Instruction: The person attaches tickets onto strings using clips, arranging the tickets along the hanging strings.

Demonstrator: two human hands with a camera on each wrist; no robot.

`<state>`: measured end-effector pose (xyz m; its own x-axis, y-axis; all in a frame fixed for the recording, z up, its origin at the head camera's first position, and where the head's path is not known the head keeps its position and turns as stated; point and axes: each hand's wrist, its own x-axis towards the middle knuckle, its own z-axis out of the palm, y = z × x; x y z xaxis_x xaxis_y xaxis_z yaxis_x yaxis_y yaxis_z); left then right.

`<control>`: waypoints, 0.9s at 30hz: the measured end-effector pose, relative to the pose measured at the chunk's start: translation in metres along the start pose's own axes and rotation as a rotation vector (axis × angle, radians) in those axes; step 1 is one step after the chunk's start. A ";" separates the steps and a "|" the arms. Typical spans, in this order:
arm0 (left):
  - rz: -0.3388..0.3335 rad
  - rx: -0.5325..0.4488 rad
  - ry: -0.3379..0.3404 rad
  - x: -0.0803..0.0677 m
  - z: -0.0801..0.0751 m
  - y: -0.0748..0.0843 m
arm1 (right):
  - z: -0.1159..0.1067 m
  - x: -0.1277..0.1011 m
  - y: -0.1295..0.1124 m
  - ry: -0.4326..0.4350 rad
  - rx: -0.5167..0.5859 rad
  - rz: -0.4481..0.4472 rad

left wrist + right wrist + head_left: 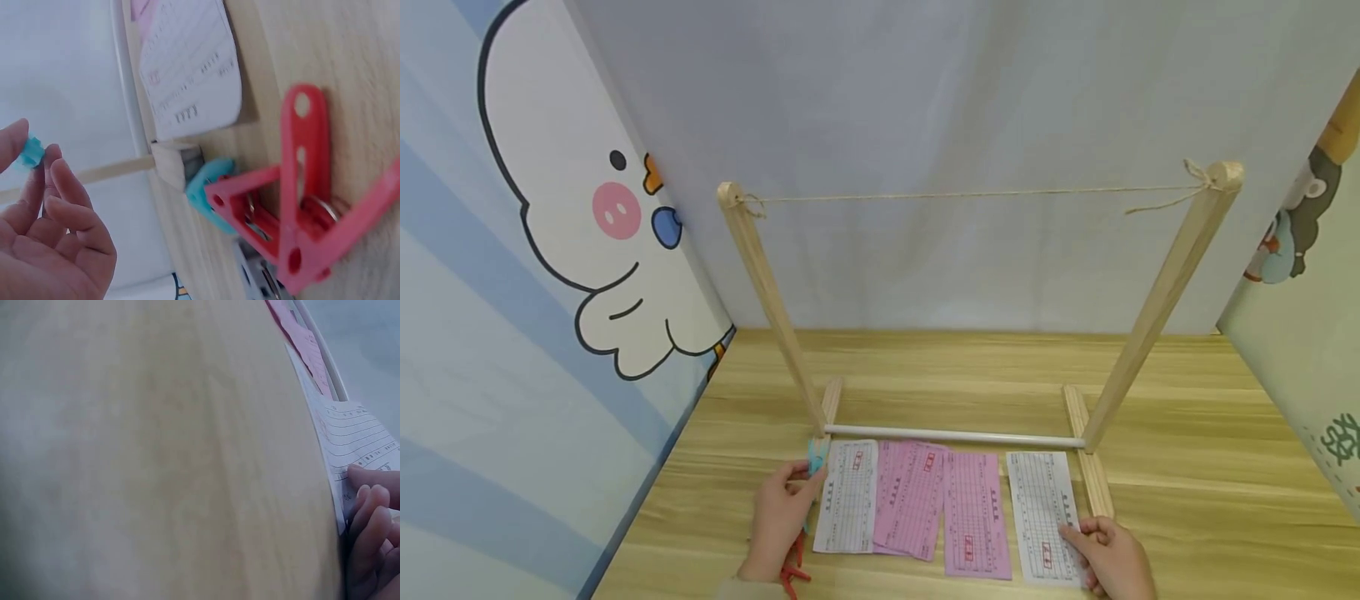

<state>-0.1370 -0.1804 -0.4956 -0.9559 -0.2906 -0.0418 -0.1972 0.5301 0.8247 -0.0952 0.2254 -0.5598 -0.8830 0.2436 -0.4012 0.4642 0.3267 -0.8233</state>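
My left hand (781, 510) pinches a teal clothespin (32, 152) between thumb and fingertips, beside the left end of a row of printed paper slips. At the row's right end, my right hand (1112, 560) grips the lower right edge of a white slip (1039, 492), thumb on top. Between lie another white slip (848, 500), two overlapping pink slips (917, 508) and a separate pink slip (973, 508). Under the left hand, the left wrist view has red clothespins (306, 144), another teal clothespin (203, 197) and a grey clip (257, 275) on the table.
Behind the slips stands a wooden frame (771, 292) with two posts and a white bottom rod (955, 436). A thin string (970, 195) is tied between the post tops. A grey backdrop (955, 267) and cartoon-printed side panels surround the wooden table (1195, 433).
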 end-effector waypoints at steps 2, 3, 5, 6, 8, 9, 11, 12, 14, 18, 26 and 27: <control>0.008 -0.013 -0.006 -0.002 0.003 0.005 | 0.000 0.000 -0.001 -0.001 0.002 0.003; 0.014 -0.016 -0.005 -0.002 0.005 0.007 | 0.000 0.000 -0.001 -0.004 0.005 0.006; 0.036 -0.027 0.004 -0.004 0.009 0.009 | -0.001 -0.001 -0.002 -0.007 0.006 0.009; 0.045 -0.038 0.009 -0.005 0.011 0.010 | -0.001 -0.002 -0.002 -0.009 0.008 0.011; 0.058 -0.053 0.024 -0.007 0.014 0.013 | -0.001 -0.002 -0.003 -0.014 0.010 0.015; 0.061 -0.063 0.030 -0.008 0.016 0.014 | -0.001 -0.003 -0.003 -0.015 0.010 0.018; 0.058 -0.083 0.040 -0.009 0.018 0.016 | -0.001 -0.003 -0.002 -0.016 0.010 0.022; 0.056 -0.092 0.046 -0.009 0.019 0.018 | 0.000 -0.003 -0.002 -0.016 0.011 0.026; 0.060 -0.108 0.054 -0.009 0.021 0.020 | 0.000 -0.003 -0.002 -0.014 0.011 0.031; 0.081 -0.169 0.069 -0.009 0.025 0.024 | 0.000 -0.003 -0.003 -0.007 0.010 0.035; 0.119 -0.360 -0.064 -0.013 0.030 0.036 | 0.001 -0.003 -0.003 -0.004 0.038 0.041; 0.100 -0.373 -0.091 -0.014 0.030 0.038 | 0.001 -0.003 -0.002 -0.004 0.044 0.046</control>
<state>-0.1372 -0.1323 -0.4809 -0.9851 -0.1714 0.0135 -0.0253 0.2221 0.9747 -0.0941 0.2229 -0.5572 -0.8610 0.2540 -0.4406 0.5010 0.2748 -0.8207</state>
